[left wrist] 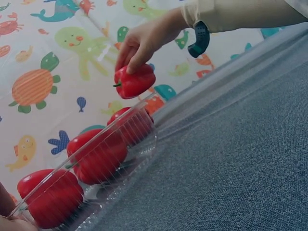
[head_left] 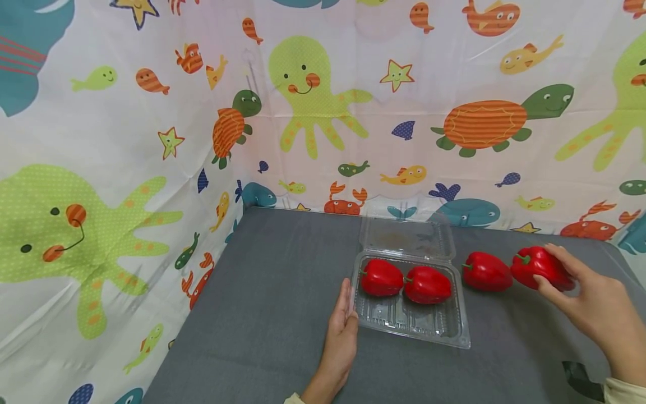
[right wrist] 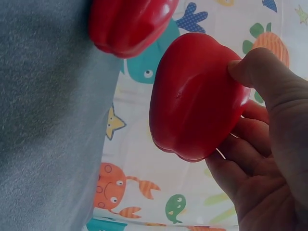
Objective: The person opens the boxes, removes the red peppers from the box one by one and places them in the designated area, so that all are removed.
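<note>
My right hand (head_left: 590, 297) holds a red bell pepper (head_left: 539, 268) between thumb and fingers, its green stem facing left. In the right wrist view the thumb presses one side of this pepper (right wrist: 197, 98), and the fingers bend round the other. Just left of it, another red bell pepper (head_left: 487, 271) lies on the table. Two more peppers, a left one (head_left: 382, 278) and a right one (head_left: 428, 284), lie side by side in a clear plastic clamshell container (head_left: 404, 328). Straight fingers of my left hand (head_left: 339, 336) rest along the container's left side.
The container's clear lid (head_left: 406, 235) is folded back toward the wall. A grey cloth covers the table (head_left: 262, 292). Curtains (head_left: 323, 168) printed with sea animals stand behind and on the left. A dark band (left wrist: 199, 39) is round the right wrist.
</note>
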The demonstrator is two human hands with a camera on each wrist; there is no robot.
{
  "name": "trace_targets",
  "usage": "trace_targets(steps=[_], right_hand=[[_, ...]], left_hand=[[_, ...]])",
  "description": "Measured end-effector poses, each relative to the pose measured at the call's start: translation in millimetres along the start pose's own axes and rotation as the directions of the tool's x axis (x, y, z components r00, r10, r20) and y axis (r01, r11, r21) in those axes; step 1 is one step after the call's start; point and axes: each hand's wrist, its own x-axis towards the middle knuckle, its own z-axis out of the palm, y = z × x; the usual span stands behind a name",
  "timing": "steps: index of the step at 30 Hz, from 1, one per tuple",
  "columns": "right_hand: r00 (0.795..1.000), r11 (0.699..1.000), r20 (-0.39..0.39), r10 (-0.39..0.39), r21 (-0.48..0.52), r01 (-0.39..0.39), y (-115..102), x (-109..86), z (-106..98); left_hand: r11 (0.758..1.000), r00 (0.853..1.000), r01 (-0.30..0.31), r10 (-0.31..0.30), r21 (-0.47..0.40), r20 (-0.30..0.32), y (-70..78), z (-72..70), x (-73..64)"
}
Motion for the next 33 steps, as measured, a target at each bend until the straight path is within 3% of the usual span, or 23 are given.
trace_targets(steps=[16, 33], right_hand=[[0.998, 0.999, 0.052, 0.028, -0.029, -0.026, 18, -2.8, 4], [0.991, 0.999, 0.131, 0.007, -0.042, -0.002, 34, -1.3, 7]], left_hand=[[1.000, 1.000, 0.019, -0.019, -0.007, -0.005, 0.5, -0.1, 0.2], [1.000, 1.000, 0.017, -0.017, -0.014, -0.011, -0.2, -0.2, 0.2]])
